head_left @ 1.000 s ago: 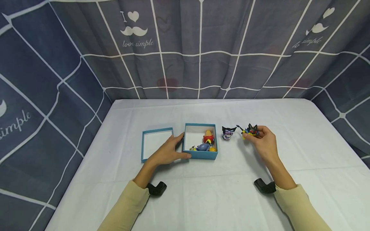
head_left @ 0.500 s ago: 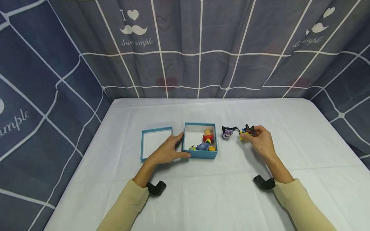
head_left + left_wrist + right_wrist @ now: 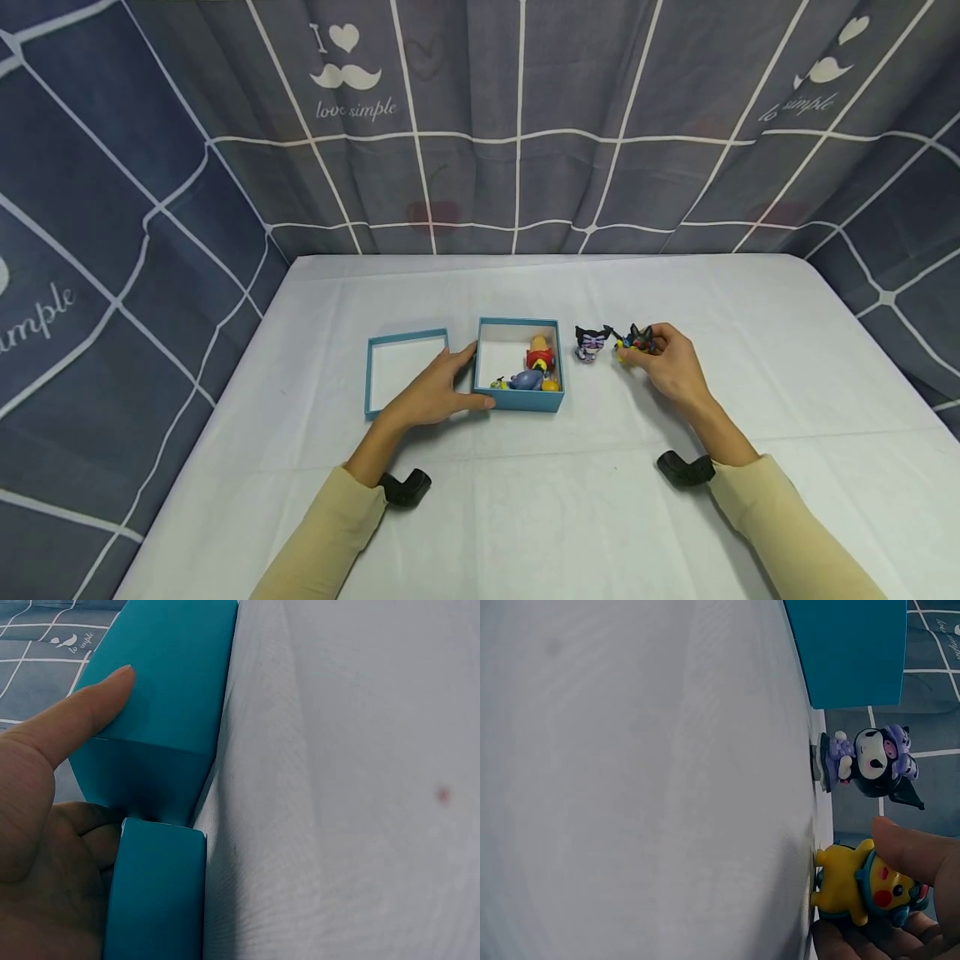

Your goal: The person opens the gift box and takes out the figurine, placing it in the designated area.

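My left hand holds the near left corner of an open blue box, thumb along its front wall and fingers at its left side. My right hand pinches a yellow Pikachu figurine with a dark, eared hood; its feet are at or just above the white cloth. To its left stands a black-and-purple Kuromi figurine, upright and close by. Inside the box lie a figurine in red, a blue-grey rounded piece and smaller yellow pieces.
The blue box lid lies with its white inside up, left of the box and partly under my left forearm's line of sight. A white cloth covers the table. Grey gridded curtains enclose the back and sides.
My right hand has moved left and slightly down with the Pikachu figurine, bringing it close to the Kuromi figurine. My left hand and the box have stayed in place.
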The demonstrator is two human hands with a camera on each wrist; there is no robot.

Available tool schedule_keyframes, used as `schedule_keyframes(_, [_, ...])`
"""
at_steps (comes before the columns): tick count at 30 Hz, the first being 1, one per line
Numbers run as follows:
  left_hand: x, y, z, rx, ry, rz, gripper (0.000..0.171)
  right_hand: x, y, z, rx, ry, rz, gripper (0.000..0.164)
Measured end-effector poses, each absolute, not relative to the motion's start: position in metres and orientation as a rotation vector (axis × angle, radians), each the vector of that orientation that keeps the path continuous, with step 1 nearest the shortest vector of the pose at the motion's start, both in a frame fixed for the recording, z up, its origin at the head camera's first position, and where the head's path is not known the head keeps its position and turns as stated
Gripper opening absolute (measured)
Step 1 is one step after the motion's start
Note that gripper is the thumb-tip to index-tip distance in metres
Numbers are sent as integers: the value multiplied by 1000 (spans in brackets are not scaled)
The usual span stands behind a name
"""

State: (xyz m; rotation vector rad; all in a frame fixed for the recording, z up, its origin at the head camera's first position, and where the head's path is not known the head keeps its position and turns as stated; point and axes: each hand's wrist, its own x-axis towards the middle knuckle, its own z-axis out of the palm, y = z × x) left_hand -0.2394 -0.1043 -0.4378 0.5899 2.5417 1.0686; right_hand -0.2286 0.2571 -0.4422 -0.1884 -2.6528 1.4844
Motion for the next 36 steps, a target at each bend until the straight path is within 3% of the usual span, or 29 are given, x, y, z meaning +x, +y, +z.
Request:
schedule_keyframes(12, [-240,-107,-440,616,2535,1100,101,-233,255,-442,-55,-2736,1336,38])
schedule_keyframes(36, [-241,-106,-441,614,2528,1096,101,-231,256,-444,-42,-2768,1282,39])
